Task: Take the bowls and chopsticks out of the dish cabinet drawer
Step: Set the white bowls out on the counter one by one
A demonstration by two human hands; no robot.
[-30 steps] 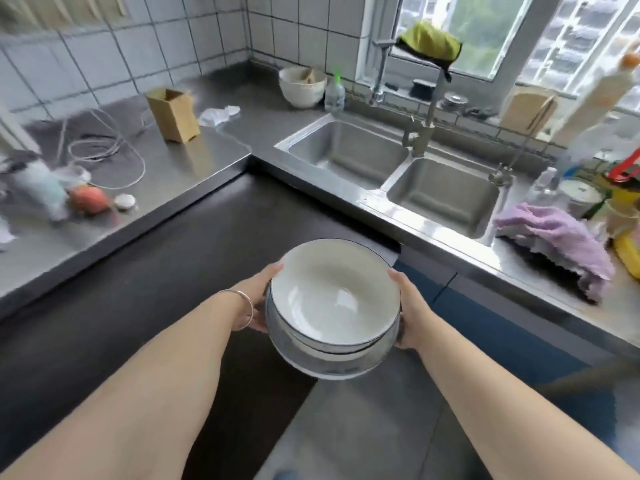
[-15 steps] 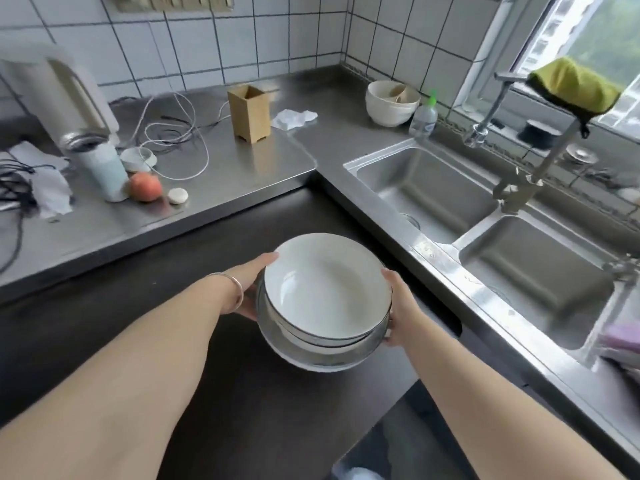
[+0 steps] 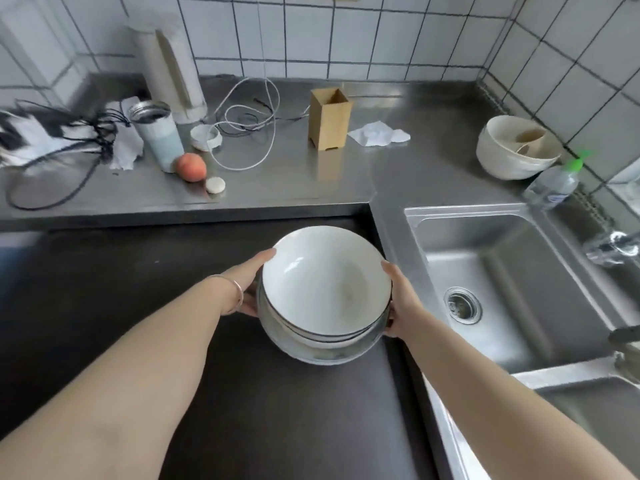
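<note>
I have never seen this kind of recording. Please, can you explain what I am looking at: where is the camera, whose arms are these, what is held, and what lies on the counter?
The camera sits on a person's head and looks down, so the arms are their own. The left hand and right hand hold a stack of bowls by its sides, above a dark surface. On the steel counter behind lie a peach, a tumbler, a white cable, a cardboard box and a beige bowl. A sink is at the right.
</note>
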